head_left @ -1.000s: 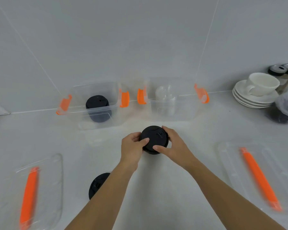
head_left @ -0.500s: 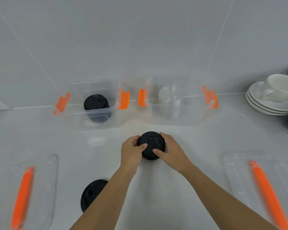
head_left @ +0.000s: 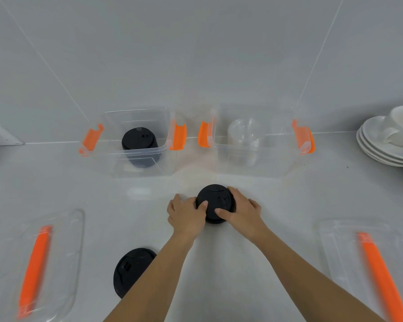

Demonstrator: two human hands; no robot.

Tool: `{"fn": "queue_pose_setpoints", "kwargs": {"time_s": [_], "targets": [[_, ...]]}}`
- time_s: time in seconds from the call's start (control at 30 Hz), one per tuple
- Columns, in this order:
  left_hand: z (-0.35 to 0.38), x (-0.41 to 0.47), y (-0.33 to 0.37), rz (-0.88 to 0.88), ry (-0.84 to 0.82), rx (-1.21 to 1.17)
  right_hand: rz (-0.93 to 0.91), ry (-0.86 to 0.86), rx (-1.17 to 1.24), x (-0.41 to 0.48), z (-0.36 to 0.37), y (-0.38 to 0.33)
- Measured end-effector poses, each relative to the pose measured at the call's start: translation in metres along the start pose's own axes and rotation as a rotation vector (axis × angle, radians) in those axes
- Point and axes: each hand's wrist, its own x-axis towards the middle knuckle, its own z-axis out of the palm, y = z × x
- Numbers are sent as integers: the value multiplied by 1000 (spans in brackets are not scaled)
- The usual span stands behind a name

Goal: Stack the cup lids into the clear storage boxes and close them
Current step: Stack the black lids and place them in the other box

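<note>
Head view: both hands, left hand [head_left: 186, 213] and right hand [head_left: 242, 211], clamp the black lid stack [head_left: 215, 203] before the left box [head_left: 135, 142], probably to align it.

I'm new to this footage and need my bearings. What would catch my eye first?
The left hand and right hand grip a stack of black lids at the counter's middle. Behind stand two open clear boxes with orange latches: the left box holds black lids, the right box clear lids. The left cover and right cover, each with an orange handle, lie nearer, at the sides.
</note>
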Motion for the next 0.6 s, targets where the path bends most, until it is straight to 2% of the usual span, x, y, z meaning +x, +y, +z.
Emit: {"fn": "queue_pose_setpoints", "kwargs": {"time_s": [0.27,0.43,0.6], "targets": [[-3,-8,2,-85,-14,-254,20,0,337,-12,0,-2],[-4,-13,-4,-61,-11,-373,1,-1,377,-14,0,-9],[-22,-20,-10,-41,-99,-637,-20,9,423,-18,3,-18]]}}
